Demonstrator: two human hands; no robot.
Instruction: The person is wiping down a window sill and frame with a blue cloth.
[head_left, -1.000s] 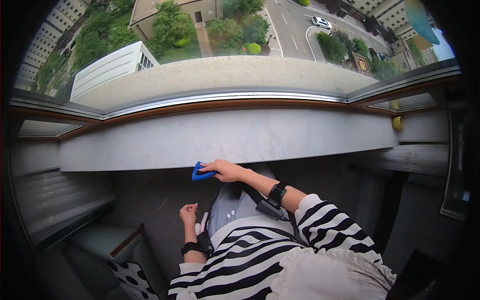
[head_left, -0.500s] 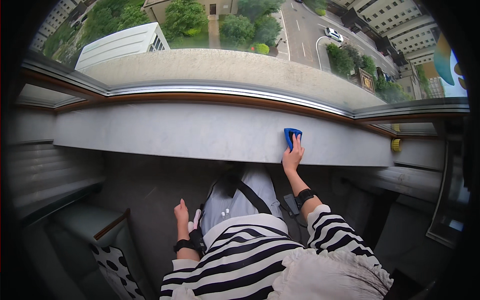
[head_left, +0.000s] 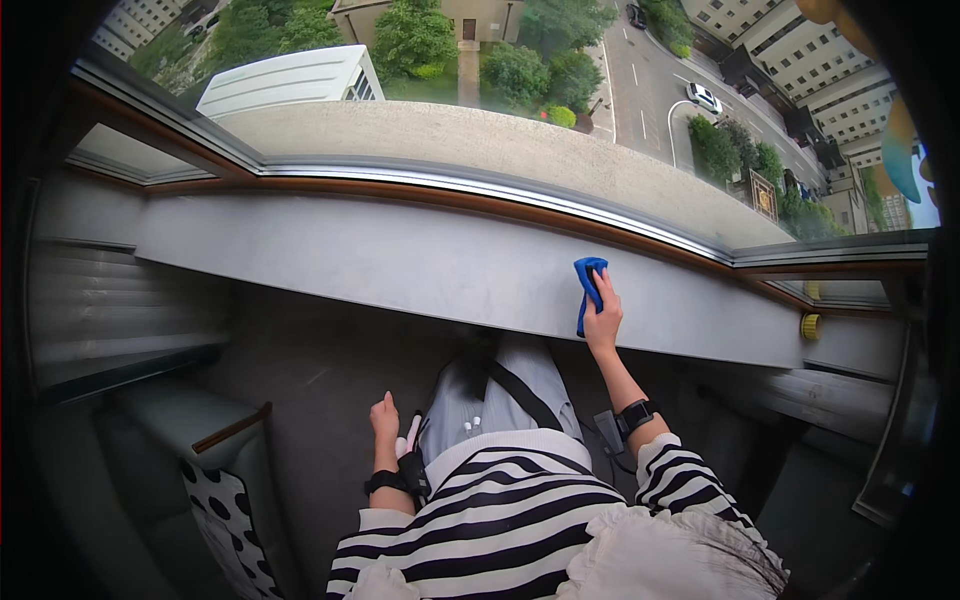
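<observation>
A folded blue cloth (head_left: 584, 287) lies on the pale windowsill (head_left: 380, 250), right of the middle. My right hand (head_left: 604, 318) is closed on it from its right side. The cloth's lower end reaches toward the sill's front edge. Down at my side, away from the sill, my left hand (head_left: 384, 413) hangs with its fingers curled in; nothing shows in it.
A brown-framed window (head_left: 470, 205) runs along the sill's far side. Near its right end sits a small yellow round object (head_left: 810, 326). A green-grey chair (head_left: 190, 425) with a wooden armrest strip stands at the lower left, a spotted cloth (head_left: 225, 515) on it.
The view has turned, so the sill now slopes down to the right. My right hand, still gripping the cloth, has shifted slightly toward the front edge; more of the cloth shows lengthwise.
</observation>
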